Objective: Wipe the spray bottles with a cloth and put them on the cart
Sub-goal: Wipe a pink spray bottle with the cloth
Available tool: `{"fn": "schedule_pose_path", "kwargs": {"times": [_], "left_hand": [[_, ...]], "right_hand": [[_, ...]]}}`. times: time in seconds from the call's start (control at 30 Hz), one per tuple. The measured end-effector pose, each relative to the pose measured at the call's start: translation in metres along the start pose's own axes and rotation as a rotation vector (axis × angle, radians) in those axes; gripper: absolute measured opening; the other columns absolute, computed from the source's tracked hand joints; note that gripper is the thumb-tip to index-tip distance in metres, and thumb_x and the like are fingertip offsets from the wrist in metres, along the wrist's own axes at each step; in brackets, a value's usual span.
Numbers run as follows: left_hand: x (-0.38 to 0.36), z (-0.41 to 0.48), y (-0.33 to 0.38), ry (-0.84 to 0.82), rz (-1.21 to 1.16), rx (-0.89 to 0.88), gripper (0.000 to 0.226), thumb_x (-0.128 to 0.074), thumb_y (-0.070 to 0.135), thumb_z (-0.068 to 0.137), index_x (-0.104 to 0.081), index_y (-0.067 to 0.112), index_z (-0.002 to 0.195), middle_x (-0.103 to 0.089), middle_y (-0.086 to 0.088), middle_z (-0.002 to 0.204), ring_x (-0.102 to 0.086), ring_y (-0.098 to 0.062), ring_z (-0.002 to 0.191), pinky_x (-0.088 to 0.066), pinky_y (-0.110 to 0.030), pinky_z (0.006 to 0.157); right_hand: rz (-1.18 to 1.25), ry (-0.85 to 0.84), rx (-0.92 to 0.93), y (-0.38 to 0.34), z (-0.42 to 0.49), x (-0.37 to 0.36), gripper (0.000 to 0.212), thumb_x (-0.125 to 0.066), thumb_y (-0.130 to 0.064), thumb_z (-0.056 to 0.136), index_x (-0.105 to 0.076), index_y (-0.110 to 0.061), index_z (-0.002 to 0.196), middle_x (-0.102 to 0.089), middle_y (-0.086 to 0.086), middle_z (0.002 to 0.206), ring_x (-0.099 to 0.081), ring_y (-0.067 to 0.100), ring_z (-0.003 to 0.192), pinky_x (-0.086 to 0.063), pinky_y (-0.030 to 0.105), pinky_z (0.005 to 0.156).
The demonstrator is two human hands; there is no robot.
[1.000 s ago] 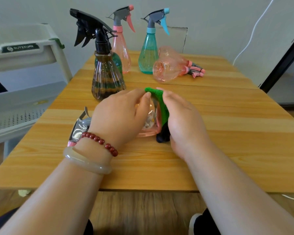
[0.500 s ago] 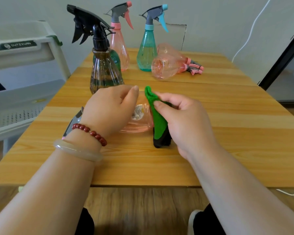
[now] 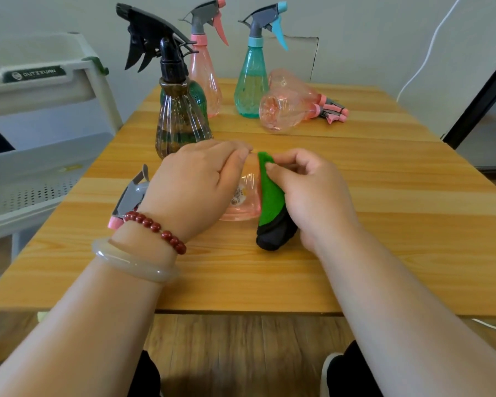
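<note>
Now: pink bottle [image 3: 245,202] lies on its side on the surface [image 3: 384,224], left hand [image 3: 195,184] fingers curled over it. Right hand [image 3: 312,193] fingers pinch the green cloth [image 3: 269,196] against the pink bottle's base. Brown bottle [image 3: 181,124] stands just beyond the pink bottle; cart [image 3: 40,156] off to its left.

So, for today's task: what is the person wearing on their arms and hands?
Both forearms are bare, with no sleeves or gloves. Behind the left hand, the wrist carries a bracelet of round dark-red beads and a smooth, pale, translucent bangle. The right hand and its wrist wear nothing.
</note>
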State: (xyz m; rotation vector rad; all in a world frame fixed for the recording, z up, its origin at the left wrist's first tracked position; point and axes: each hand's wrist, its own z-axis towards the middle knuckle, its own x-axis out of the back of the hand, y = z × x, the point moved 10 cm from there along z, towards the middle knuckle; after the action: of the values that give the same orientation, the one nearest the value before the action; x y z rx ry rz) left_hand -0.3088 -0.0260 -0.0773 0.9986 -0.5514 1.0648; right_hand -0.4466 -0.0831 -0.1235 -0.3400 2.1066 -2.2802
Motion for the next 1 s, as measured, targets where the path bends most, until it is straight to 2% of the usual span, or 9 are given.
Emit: {"fn": "schedule_pose_path", "kwargs": {"times": [0.1, 0.23, 0.33, 0.43, 0.5, 0.67, 0.87, 0.93, 1.0], "left_hand": [[-0.002, -0.002, -0.002, 0.006, -0.02, 0.037, 0.054, -0.022, 0.045, 0.1, -0.062, 0.027, 0.131, -0.064, 0.005, 0.127, -0.055, -0.017, 0.121, -0.036, -0.025, 0.088], [-0.003, 0.001, -0.005, 0.019, -0.029, 0.041, 0.051, -0.025, 0.042, 0.1, -0.063, 0.023, 0.129, -0.066, 0.003, 0.122, -0.058, -0.019, 0.117, -0.038, -0.027, 0.087], [-0.005, 0.001, -0.005, 0.012, -0.029, 0.035, 0.05, -0.026, 0.041, 0.101, -0.064, 0.023, 0.129, -0.067, 0.003, 0.119, -0.058, -0.016, 0.113, -0.039, -0.026, 0.084], [-0.004, 0.0, -0.005, 0.01, -0.03, 0.043, 0.047, -0.027, 0.039, 0.102, -0.065, 0.026, 0.127, -0.067, 0.006, 0.116, -0.056, -0.01, 0.108, -0.037, -0.024, 0.079], [-0.003, 0.0, -0.004, 0.01, -0.038, 0.043, 0.049, -0.026, 0.039, 0.101, -0.065, 0.026, 0.127, -0.067, 0.005, 0.117, -0.055, -0.008, 0.107, -0.036, -0.024, 0.079], [-0.005, 0.001, -0.005, 0.006, -0.037, 0.037, 0.048, -0.027, 0.039, 0.101, -0.064, 0.024, 0.129, -0.067, 0.003, 0.121, -0.058, -0.016, 0.115, -0.039, -0.026, 0.086], [-0.004, 0.0, -0.005, 0.003, -0.031, 0.05, 0.05, -0.025, 0.04, 0.1, -0.065, 0.027, 0.127, -0.066, 0.006, 0.123, -0.056, -0.013, 0.116, -0.038, -0.024, 0.083], [-0.004, 0.0, -0.005, 0.007, -0.032, 0.051, 0.049, -0.025, 0.04, 0.1, -0.065, 0.027, 0.127, -0.066, 0.006, 0.122, -0.056, -0.014, 0.116, -0.037, -0.024, 0.084], [-0.004, 0.001, -0.005, 0.015, -0.033, 0.052, 0.049, -0.026, 0.039, 0.101, -0.065, 0.026, 0.127, -0.066, 0.005, 0.122, -0.057, -0.016, 0.116, -0.037, -0.025, 0.085]], "right_hand": [[-0.077, -0.016, -0.066, 0.007, 0.005, -0.001, 0.014, -0.07, -0.018, 0.09, -0.064, -0.025, 0.079, -0.065, -0.007, 0.079, -0.063, 0.014, 0.074, -0.049, 0.026, 0.065], [0.033, 0.003, 0.049, -0.014, 0.001, 0.001, 0.013, -0.071, -0.02, 0.09, -0.067, -0.028, 0.081, -0.07, -0.007, 0.084, -0.066, 0.012, 0.076, -0.053, 0.026, 0.066], [-0.035, 0.029, 0.043, -0.008, 0.004, 0.001, 0.015, -0.072, -0.02, 0.089, -0.067, -0.028, 0.077, -0.069, -0.01, 0.08, -0.064, 0.008, 0.072, -0.051, 0.021, 0.063], [-0.128, 0.001, -0.083, 0.012, 0.009, 0.0, 0.018, -0.071, -0.017, 0.088, -0.066, -0.025, 0.073, -0.069, -0.005, 0.078, -0.067, 0.02, 0.079, -0.055, 0.034, 0.073], [-0.18, -0.035, -0.101, 0.013, 0.01, 0.0, 0.017, -0.072, -0.017, 0.088, -0.065, -0.024, 0.073, -0.068, -0.005, 0.079, -0.066, 0.02, 0.079, -0.053, 0.033, 0.073], [-0.06, -0.005, 0.044, -0.014, 0.012, 0.002, 0.011, -0.071, -0.021, 0.089, -0.069, -0.029, 0.082, -0.072, -0.01, 0.087, -0.068, 0.011, 0.083, -0.055, 0.028, 0.074], [-0.437, -0.116, -0.073, 0.008, 0.014, -0.002, 0.017, -0.068, -0.023, 0.091, -0.062, -0.026, 0.075, -0.062, -0.008, 0.077, -0.058, 0.012, 0.07, -0.04, 0.026, 0.057], [-0.378, -0.099, -0.016, -0.003, 0.014, 0.0, 0.013, -0.069, -0.023, 0.09, -0.063, -0.026, 0.079, -0.065, -0.007, 0.083, -0.062, 0.013, 0.076, -0.046, 0.028, 0.062], [-0.211, -0.048, 0.053, -0.017, 0.012, 0.002, 0.007, -0.071, -0.023, 0.089, -0.067, -0.027, 0.084, -0.07, -0.008, 0.088, -0.066, 0.012, 0.083, -0.053, 0.029, 0.071]]}}
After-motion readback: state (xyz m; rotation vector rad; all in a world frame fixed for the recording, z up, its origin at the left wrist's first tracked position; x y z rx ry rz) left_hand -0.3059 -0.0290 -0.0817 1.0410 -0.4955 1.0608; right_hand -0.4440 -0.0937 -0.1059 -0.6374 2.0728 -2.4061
